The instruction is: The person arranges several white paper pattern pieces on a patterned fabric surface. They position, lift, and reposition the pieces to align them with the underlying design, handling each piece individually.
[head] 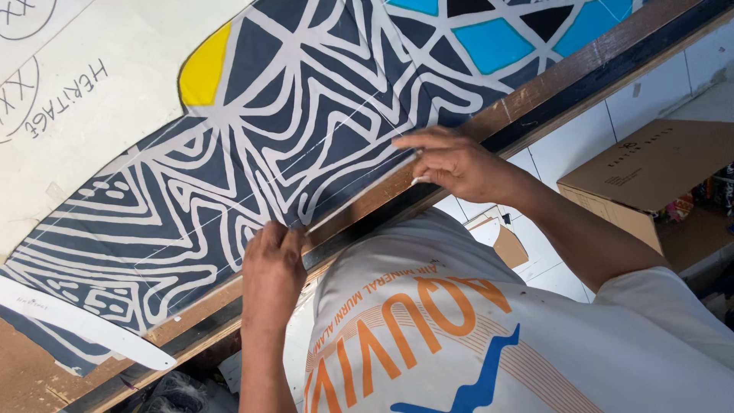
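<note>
Hands, two: left hand (273, 256) and right hand (451, 162) pressing one ruler (359, 195) onto one patterned cloth (252, 145)

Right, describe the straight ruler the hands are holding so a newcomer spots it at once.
Start at the dark blue fabric with white line patterns spread on the wooden table. Along its near edge, the left hand and right hand pin a straight ruler. Unlike the curved white ruler farther left, it is narrow and straight.
</note>
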